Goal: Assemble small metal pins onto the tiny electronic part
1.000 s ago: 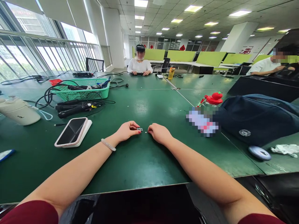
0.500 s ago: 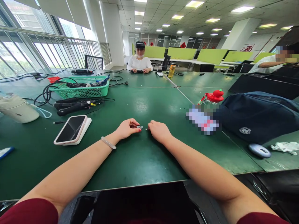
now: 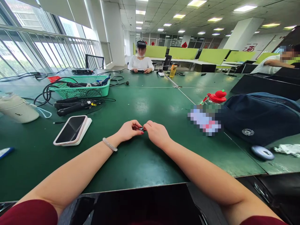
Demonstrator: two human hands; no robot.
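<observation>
Both forearms stretch forward across a green table (image 3: 145,162), hands resting on it. The left hand (image 3: 127,130) and the right hand (image 3: 156,132) meet fingertip to fingertip, each curled and pinching a tiny dark part (image 3: 141,128) held between them, just above the tabletop. Left of the left hand lies a phone (image 3: 70,129). Right of the right hand sits a dark blue bag (image 3: 257,117).
</observation>
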